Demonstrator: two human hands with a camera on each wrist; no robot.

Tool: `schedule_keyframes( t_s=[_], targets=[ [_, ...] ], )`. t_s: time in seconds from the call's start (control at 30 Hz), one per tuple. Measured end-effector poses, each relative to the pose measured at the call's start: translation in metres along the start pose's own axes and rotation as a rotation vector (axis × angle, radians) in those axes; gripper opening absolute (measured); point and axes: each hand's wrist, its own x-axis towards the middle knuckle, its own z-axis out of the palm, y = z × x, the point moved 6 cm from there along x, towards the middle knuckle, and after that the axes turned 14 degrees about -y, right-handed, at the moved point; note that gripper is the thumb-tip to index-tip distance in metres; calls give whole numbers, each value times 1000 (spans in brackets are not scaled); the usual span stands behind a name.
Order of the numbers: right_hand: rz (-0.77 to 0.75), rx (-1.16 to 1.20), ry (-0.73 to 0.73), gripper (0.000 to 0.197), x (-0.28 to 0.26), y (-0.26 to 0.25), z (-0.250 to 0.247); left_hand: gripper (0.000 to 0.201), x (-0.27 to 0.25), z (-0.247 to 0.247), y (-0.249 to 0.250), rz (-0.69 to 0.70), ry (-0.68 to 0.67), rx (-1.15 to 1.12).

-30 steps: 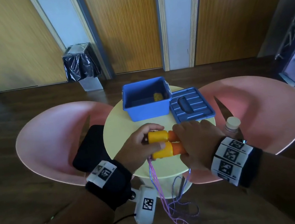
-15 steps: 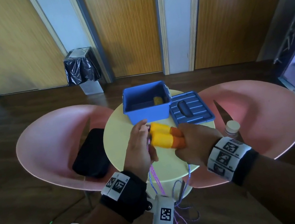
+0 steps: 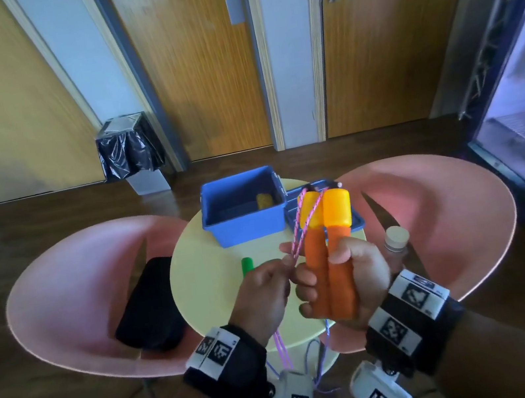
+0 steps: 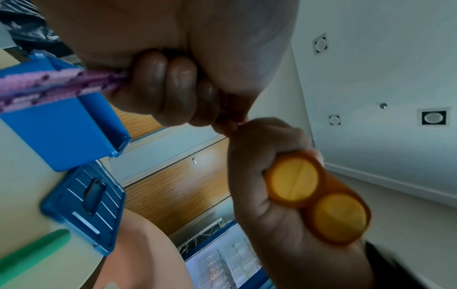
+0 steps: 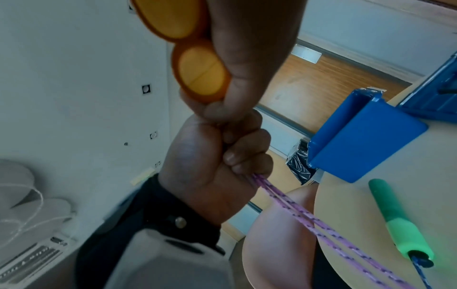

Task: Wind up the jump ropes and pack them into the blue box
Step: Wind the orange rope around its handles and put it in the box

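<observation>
My right hand (image 3: 346, 275) grips both orange handles (image 3: 327, 250) of a jump rope upright, side by side, yellow caps up, above the round table (image 3: 208, 298). Their round ends (image 4: 319, 199) show in the left wrist view. My left hand (image 3: 262, 289) holds the doubled pink-purple cord (image 3: 297, 231) just left of the handles; the cord (image 5: 321, 221) runs down off the table edge. The open blue box (image 3: 245, 226) stands at the table's back with a yellow thing (image 3: 264, 200) inside. A green jump-rope handle (image 5: 400, 221) lies on the table.
The blue lid (image 4: 86, 203) lies on the table right of the box. Pink chairs (image 3: 73, 300) flank the table; a black bag (image 3: 147, 305) sits on the left one. A capped bottle (image 3: 396, 239) stands at the right. A bin (image 3: 131, 151) and doors are behind.
My right hand has lifted the two handles off the table and turned them upright. My left hand has let go of the handles and taken the cord.
</observation>
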Motion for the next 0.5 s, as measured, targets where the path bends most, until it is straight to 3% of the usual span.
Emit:
schedule_keyframes(
  t_s=[0.1, 0.2, 0.27, 0.37, 0.5],
  targets=[
    [25, -29, -48, 48, -2, -7, -2, 47, 0, -2, 5, 4, -35, 101],
    [107, -244, 98, 38, -1, -16, -17, 33, -3, -9, 11, 26, 3, 293],
    [169, -530, 238, 28, -2, -26, -27, 27, -6, -11, 11, 48, 9, 403],
    [203, -1149, 381, 15, 3, -52, -41, 28, -12, -14, 9, 78, -13, 524],
    [439, -1673, 544, 30, 13, -73, -85, 37, -22, -16, 14, 84, -11, 755]
  ],
)
